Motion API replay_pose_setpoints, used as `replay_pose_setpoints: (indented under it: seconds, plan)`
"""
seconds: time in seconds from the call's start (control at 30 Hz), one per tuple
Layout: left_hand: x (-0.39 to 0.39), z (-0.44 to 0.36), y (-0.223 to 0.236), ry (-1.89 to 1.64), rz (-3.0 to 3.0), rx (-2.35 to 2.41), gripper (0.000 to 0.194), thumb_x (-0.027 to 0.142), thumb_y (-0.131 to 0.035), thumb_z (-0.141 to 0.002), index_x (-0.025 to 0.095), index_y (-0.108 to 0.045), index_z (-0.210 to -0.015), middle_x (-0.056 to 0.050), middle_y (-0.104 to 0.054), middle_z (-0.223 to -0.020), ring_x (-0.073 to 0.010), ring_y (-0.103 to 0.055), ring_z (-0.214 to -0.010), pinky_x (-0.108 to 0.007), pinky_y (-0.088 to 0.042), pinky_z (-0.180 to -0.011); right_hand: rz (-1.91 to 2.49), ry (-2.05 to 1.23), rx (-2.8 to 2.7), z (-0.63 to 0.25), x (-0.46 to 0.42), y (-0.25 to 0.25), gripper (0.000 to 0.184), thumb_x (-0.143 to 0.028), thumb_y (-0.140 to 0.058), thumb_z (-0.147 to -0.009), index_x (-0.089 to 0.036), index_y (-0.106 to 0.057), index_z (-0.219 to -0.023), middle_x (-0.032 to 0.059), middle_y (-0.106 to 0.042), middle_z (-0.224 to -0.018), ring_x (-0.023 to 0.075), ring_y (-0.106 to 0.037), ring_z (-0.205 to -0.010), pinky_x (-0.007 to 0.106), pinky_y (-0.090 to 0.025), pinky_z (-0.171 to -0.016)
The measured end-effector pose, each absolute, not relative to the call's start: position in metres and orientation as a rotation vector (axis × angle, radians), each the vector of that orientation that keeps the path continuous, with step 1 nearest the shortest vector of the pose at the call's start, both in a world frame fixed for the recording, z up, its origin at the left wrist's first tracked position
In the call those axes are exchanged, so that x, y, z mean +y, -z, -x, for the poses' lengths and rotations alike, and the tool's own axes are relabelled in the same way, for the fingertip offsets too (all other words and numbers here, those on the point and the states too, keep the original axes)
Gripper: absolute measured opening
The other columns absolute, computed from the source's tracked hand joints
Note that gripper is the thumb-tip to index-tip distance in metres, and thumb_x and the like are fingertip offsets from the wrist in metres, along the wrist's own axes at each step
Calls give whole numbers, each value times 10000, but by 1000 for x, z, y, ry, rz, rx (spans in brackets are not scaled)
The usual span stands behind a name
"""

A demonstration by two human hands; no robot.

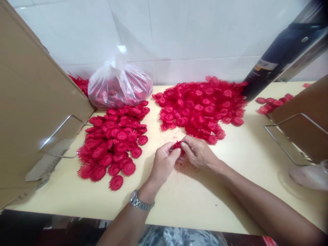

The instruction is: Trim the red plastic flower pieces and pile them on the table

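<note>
Between both hands, over the middle of the table, is a small red fringed disc (pixel 177 146), partly covered by fingers. My left hand (pixel 165 159) pinches it from the left, thumb on top. From the right, my right hand (pixel 198 152) grips its other edge with thumb and forefinger. A heap of similar red fringed discs (pixel 119 136) lies left of the hands. Just beyond them spreads a larger pile of red discs (pixel 202 102). Red crumbs are scattered on the table below the fingers.
A tied clear plastic bag (pixel 120 85) with red pieces stands by the tiled wall. Cardboard panels with wire loops rise at left (pixel 38 102) and right (pixel 302 116). A dark cylinder (pixel 276 54) leans at back right. More red discs (pixel 273 103) lie behind the right panel.
</note>
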State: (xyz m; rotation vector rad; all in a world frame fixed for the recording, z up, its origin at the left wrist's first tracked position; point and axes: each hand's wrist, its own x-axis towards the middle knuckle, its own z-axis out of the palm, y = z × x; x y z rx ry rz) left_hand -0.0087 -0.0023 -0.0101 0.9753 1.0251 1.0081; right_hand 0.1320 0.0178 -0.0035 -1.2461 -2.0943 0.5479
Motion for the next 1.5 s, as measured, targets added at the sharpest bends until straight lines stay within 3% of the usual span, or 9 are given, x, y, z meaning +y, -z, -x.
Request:
replay_pose_setpoints:
  seconds: [0.17,0.27,0.47,0.67,0.77,1.1,1.27,1.37,1.5]
  plan:
    - [-3,6,8,-1017,-910,1003,140,272,-594,-741,133,-583,-741,16,-601,-584,-110,-598,-513,-247,-516,-554,1349,-775,-1953,-131,19,5,365,-350,-339,-898,-198,-372,-568,-17,-446,-491,101,-430,-447,227,-324,-453]
    - [-3,6,5,-1034,-853,1023,159,279,-596,-735,143,-537,-677,33,-563,-518,-100,-578,-455,-217,-492,-488,1345,-858,-1918,-134,20,5,399,-396,-337,-908,-189,-421,-578,-13,-456,-502,108,-452,-474,234,-342,-467]
    - [0,8,3,-1113,-812,1062,185,292,-610,-716,141,-529,-648,39,-562,-541,-70,-527,-386,-180,-434,-396,997,-552,-1981,-139,21,0,127,-293,-542,-832,-168,-559,-846,45,-569,-763,150,-521,-711,282,-418,-646]
    - [-2,9,5,-1054,-918,999,184,309,-619,-730,134,-565,-705,20,-595,-523,-87,-567,-437,-193,-473,-465,1066,-1087,-1789,-143,23,-1,120,-260,-547,-811,-180,-510,-730,-1,-516,-669,120,-473,-604,261,-381,-558]
    - [-3,9,5,-1002,-948,1014,172,306,-608,-743,141,-563,-719,11,-608,-493,-82,-553,-408,-171,-435,-428,1092,-1181,-1601,-146,25,-3,158,-297,-548,-803,-187,-480,-712,-22,-479,-640,108,-431,-575,253,-346,-539]
    - [0,6,1,-1055,-846,984,167,271,-615,-707,157,-496,-676,52,-560,-504,-81,-557,-395,-188,-459,-429,1317,-801,-1557,-137,28,-5,116,-257,-504,-804,-201,-460,-712,-31,-453,-606,110,-415,-565,252,-341,-532]
    - [-3,5,-3,-1007,-844,1067,163,262,-584,-722,168,-464,-666,15,-590,-481,-93,-582,-429,-127,-287,-336,1475,-345,-1482,-166,51,-17,117,-257,-478,-809,-212,-454,-704,-22,-452,-588,117,-408,-505,254,-335,-473]
    - [-1,5,-3,-977,-818,1008,129,252,-586,-706,173,-488,-736,-6,-632,-536,-118,-612,-470,-136,-273,-337,1635,27,-1744,-186,69,-21,92,-210,-491,-790,-198,-542,-714,38,-570,-680,175,-522,-625,312,-416,-584]
    - [2,9,-1,-1048,-737,1030,118,186,-596,-665,148,-545,-764,10,-610,-526,-80,-562,-432,-147,-322,-374,1637,373,-1879,-199,78,-15,173,-216,-491,-801,-164,-643,-864,120,-653,-928,275,-586,-890,423,-463,-772]
